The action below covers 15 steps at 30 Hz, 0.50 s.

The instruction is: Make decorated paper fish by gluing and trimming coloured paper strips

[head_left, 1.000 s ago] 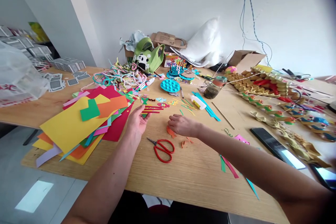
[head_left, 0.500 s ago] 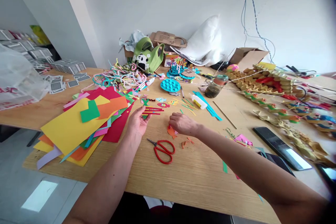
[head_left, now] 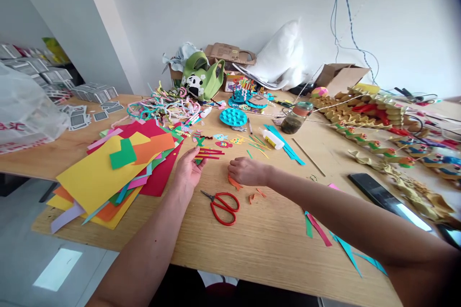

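My left hand [head_left: 189, 168] pinches a few thin red paper strips [head_left: 212, 151], which stick out to the right past the fingertips. To the right, my right hand [head_left: 248, 171] is closed, knuckles up, above an orange paper fish [head_left: 235, 183]. Part of the fish is covered by the fingers, and whatever they grip is hidden. Between the forearms lie red-handled scissors [head_left: 225, 207], their blades pointing up and left. Small orange paper scraps [head_left: 252, 198] are near the right wrist. Behind the hands are several decorated paper fish, among them a red one [head_left: 224, 144].
A pile of coloured paper [head_left: 104, 177] spreads over the left side. Farther back stand a glue bottle [head_left: 273, 139], a blue palette [head_left: 233, 117] and a glass jar [head_left: 293, 120]. A phone [head_left: 374, 194] and egg-carton strips [head_left: 406, 187] lie at right, with paper strips [head_left: 319, 230] near the right forearm.
My right hand has shifted slightly left over the orange fish, and the forearm has swung up, uncovering paper strips near the front edge. My left hand keeps the red strips almost in place.
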Each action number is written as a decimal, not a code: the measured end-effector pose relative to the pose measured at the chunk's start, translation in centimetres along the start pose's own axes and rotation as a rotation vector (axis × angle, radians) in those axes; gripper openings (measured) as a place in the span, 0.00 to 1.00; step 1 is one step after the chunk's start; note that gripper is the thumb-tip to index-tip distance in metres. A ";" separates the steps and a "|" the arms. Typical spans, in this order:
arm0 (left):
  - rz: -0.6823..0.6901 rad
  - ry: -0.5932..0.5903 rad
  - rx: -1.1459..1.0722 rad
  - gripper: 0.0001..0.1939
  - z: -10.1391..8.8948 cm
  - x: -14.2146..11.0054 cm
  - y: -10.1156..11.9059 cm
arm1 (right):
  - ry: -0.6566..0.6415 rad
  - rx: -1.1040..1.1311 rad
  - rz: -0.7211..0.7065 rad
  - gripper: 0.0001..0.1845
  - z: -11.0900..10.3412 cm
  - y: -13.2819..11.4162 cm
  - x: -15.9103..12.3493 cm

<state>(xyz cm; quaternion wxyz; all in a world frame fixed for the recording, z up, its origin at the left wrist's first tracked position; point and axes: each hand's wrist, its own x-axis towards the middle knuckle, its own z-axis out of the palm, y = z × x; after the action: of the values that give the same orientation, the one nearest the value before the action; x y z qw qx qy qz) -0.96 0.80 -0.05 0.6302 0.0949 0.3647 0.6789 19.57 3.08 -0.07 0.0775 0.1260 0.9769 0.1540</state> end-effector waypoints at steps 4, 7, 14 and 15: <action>-0.004 0.006 0.001 0.06 0.0 0.1 0.0 | 0.014 -0.013 -0.018 0.13 -0.1 0.0 0.2; -0.006 0.005 -0.005 0.06 0.1 0.0 0.0 | 0.020 -0.014 -0.008 0.14 0.0 0.0 0.2; -0.011 -0.010 0.000 0.06 0.0 0.0 -0.1 | 0.028 0.041 0.093 0.13 0.9 0.1 0.1; -0.011 -0.012 -0.001 0.06 -0.1 0.0 -0.1 | 0.020 0.064 0.118 0.13 0.9 0.3 0.1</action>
<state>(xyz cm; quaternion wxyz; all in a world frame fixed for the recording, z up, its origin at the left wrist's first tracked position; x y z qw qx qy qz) -0.94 0.78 -0.17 0.6361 0.0964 0.3611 0.6750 19.75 3.63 -0.87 0.0543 0.1840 0.9730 0.1281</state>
